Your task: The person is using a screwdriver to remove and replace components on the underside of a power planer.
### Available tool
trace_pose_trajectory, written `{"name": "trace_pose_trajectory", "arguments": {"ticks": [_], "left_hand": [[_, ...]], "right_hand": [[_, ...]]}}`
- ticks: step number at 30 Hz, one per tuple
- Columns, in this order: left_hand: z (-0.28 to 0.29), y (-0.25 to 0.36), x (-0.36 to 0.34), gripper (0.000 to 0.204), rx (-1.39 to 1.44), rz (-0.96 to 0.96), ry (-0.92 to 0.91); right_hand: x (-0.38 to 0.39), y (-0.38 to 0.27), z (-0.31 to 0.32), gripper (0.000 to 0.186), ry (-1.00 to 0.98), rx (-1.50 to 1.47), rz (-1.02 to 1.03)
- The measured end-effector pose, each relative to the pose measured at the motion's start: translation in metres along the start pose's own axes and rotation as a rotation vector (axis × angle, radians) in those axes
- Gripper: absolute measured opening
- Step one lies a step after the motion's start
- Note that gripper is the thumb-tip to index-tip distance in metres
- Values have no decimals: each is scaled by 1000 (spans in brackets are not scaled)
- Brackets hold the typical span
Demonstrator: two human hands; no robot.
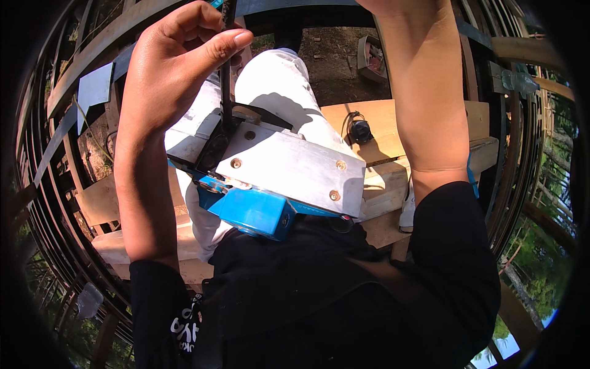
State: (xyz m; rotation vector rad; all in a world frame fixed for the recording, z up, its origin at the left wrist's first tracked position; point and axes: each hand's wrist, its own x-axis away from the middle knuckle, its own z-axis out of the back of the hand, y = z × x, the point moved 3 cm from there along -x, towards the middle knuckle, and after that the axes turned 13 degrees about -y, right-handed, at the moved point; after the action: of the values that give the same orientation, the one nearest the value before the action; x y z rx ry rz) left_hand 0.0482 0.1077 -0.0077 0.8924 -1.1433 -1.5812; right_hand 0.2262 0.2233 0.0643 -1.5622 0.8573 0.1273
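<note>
A blue electric planer (255, 212) lies across my lap with its flat metal sole (301, 163) facing up. Several screws or screw holes dot that plate. My left hand (178, 67) is raised above the tool's far left end, its fingers and thumb closed on a dark narrow bar (225, 92). The bar runs down to the black end of the planer; whether it is fixed there I cannot tell. At the top edge, my right hand (409, 6) is mostly cut off, and its fingers and anything in them are out of sight.
A small black round object (359, 130) with a cord rests on the wooden bench (387, 120) to the right. Beyond, a box (372, 58) stands on the ground. Wooden slats surround me, with a clear plastic bottle (519, 81) at the right and a dark metal sheet (95, 92) at the left.
</note>
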Motion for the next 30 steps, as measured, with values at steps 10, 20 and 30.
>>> {"name": "trace_pose_trajectory", "arguments": {"ticks": [10,20,30], "left_hand": [[-10,22,1,33,-172,57,-105],[-8,27,7,34,-375,55,77],[-2,11,20,30,-23,12,-169]], "right_hand": [[2,13,-8,17,175,177,-66],[21,16,-25,32,74,443,-252],[25,15,-30,26,58,251,-332]]}}
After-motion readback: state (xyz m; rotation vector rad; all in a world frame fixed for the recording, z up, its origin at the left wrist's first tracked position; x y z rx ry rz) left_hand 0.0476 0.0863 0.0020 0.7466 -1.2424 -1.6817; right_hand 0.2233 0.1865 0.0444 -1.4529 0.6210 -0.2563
